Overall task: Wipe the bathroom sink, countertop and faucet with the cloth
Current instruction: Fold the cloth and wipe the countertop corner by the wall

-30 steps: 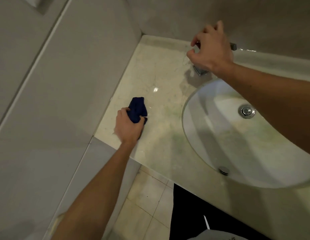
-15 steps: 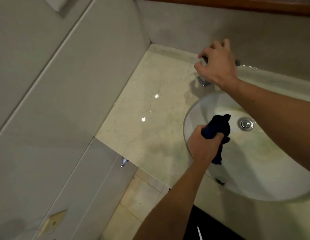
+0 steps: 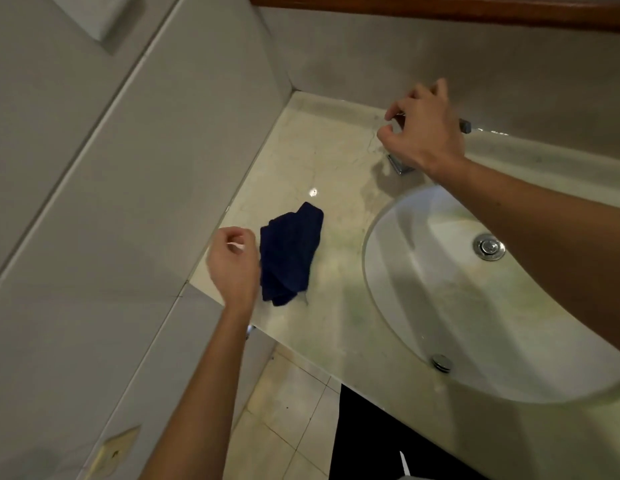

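Dark blue cloth (image 3: 290, 252) lying crumpled, soft folds, on glossy veined marble countertop (image 3: 336, 161), left of oval white sink (image 3: 423, 323). Left hand (image 3: 234, 263) hovering just beside cloth, fingers loosely curled, gripping nothing. Right hand (image 3: 423, 133) curling round chrome faucet (image 3: 400, 166).

A bathroom: a pale marble counter (image 3: 301, 161) fits into a corner of grey tiled walls (image 3: 94, 237), with an oval white sink (image 3: 423, 306) sunk into it, a chrome drain (image 3: 489, 247) in the bowl and a chrome faucet (image 3: 400, 167) behind, above a beige tiled floor (image 3: 284, 427)
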